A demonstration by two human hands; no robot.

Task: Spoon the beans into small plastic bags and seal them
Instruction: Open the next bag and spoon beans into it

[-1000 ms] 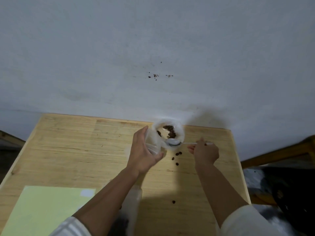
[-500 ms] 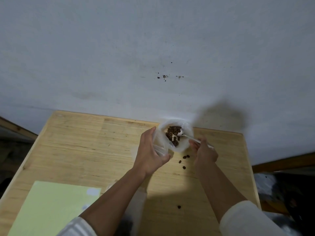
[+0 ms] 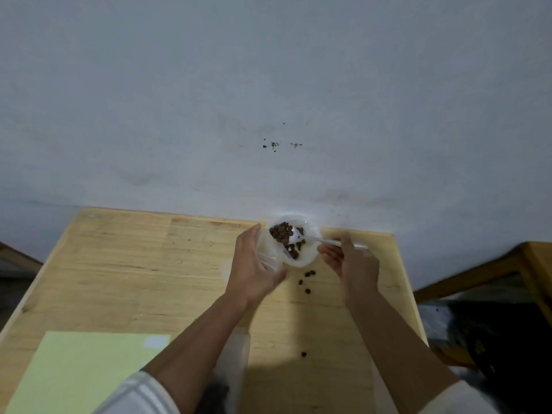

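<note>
The left hand [image 3: 254,264] is curled round the left side of a small clear plastic bag [image 3: 301,255], holding its mouth open toward the camera at the far edge of the wooden surface [image 3: 119,264]. The right hand [image 3: 351,261] pinches the thin handle of a clear plastic spoon [image 3: 322,241], which reaches leftward across the bag's rim so that its bowl lies inside the opening. A heap of dark brown beans [image 3: 283,234] fills the far-left part of the bag's mouth, and a trail of them runs down its inner wall toward the near rim.

Just near of the bag, between the two wrists, a few spilled beans [image 3: 307,279] lie loose on the surface. One more single bean [image 3: 303,354] lies well nearer, between the forearms. Both forearms are bare, with pale sleeves [image 3: 140,392] pushed up at the bottom of the view.

At the near left a pale green sheet [image 3: 77,369] lies flat on the surface, a small white patch at its far right corner. Under the left forearm, at the near edge, another clear bag [image 3: 236,360] shows, mostly hidden and blurred; its contents cannot be made out. Behind the surface rises a grey wall [image 3: 268,85] with a few dark specks. A wooden frame [image 3: 507,264] stands off to the right.
</note>
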